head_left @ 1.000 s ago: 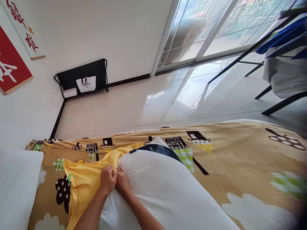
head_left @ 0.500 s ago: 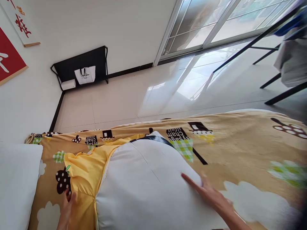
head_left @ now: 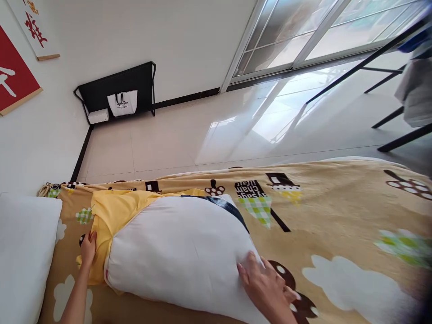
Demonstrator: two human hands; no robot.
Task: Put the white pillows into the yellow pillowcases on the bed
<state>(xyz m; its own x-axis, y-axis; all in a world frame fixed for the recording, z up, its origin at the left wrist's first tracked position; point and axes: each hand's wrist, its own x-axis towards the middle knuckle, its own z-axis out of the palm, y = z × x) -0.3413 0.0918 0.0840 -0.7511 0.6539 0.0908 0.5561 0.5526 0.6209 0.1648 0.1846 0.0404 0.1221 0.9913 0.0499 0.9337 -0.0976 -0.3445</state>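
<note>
A plump white pillow point(head_left: 175, 252) lies on the bed with its left end inside a yellow pillowcase point(head_left: 114, 216). A dark strip point(head_left: 231, 209) curves over the pillow's far right corner. At the outer left edge of the pillowcase, my left hand point(head_left: 88, 247) is closed on the yellow cloth. My right hand point(head_left: 266, 285) rests against the pillow's bare right end, fingers apart and slightly bent, pushing into it. Part of the pillow's left end is hidden under the yellow fabric.
A tan patterned blanket point(head_left: 337, 216) covers the bed. Another white pillow point(head_left: 23, 252) lies at the left. Beyond the bed, a black rack point(head_left: 97, 92) holds a white bag point(head_left: 123, 103) and a white box point(head_left: 98, 116). Black metal legs point(head_left: 405, 137) stand at the right.
The white pillow and pillowcase have shifted left and flattened. My left hand has moved up along the yellow cloth. My right hand has come left and lower, following the pillow's end.
</note>
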